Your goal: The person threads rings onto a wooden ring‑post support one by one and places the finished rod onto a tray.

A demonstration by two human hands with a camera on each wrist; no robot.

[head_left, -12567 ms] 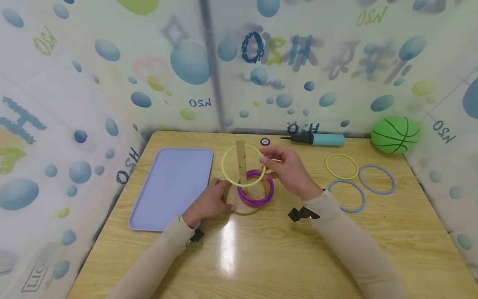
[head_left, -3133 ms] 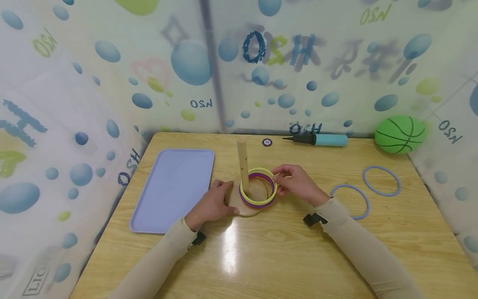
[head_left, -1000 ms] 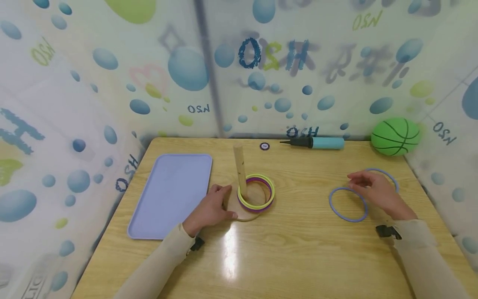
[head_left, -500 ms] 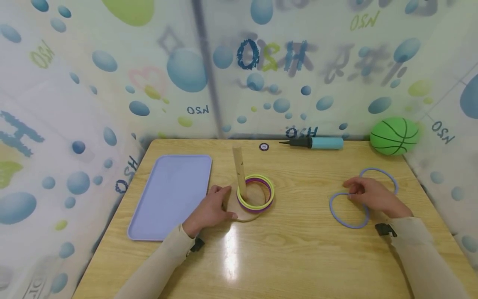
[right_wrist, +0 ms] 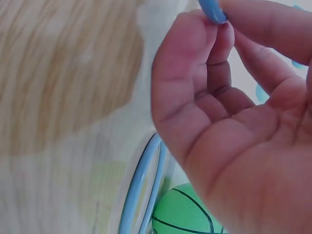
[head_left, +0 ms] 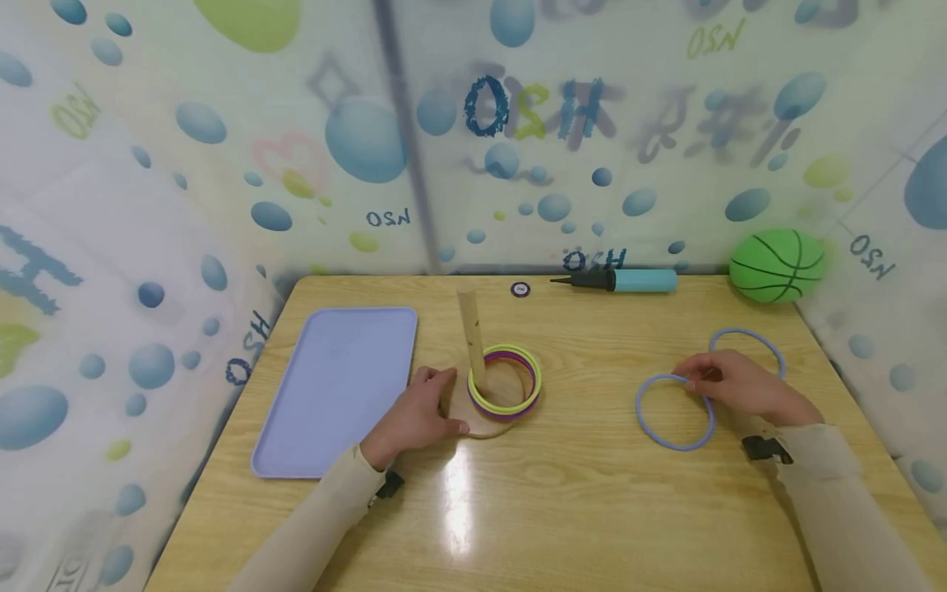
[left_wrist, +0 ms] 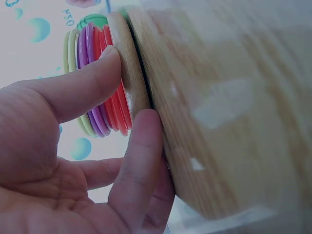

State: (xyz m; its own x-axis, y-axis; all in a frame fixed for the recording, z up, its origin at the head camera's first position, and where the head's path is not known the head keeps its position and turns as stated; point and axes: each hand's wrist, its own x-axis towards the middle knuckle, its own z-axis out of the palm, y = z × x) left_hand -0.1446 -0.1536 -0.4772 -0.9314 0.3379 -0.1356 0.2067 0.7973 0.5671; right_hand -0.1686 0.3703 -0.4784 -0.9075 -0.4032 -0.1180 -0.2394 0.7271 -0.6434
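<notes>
A wooden peg (head_left: 472, 341) stands upright on a round wooden base (head_left: 481, 425). Around it lies a stack of rings: yellow (left_wrist: 72, 51) on top, purple (left_wrist: 89, 44) in the middle, red (left_wrist: 126, 109) lowest against the base. My left hand (head_left: 414, 415) grips the base's left edge, thumb at the near side and fingers at the far side. Over on the right, my right hand (head_left: 732, 385) pinches a blue ring (head_left: 676, 448) at its upper right between thumb and fingers. Partly behind this hand is a second blue ring (head_left: 749, 332) on the table.
A lilac tray (head_left: 340, 386) lies left of the base. Along the back edge are a small dark round disc (head_left: 521, 289), a teal and black hand pump (head_left: 644, 281) and a green basketball (head_left: 777, 265). Patterned curtains (head_left: 355, 222) stand behind and at both sides of the wooden table (head_left: 562, 510).
Since the earliest frame, two yellow rings joined the stack. My right hand left the stack, reached the nearer blue ring and has drawn it slightly left. My left hand stays at the base.
</notes>
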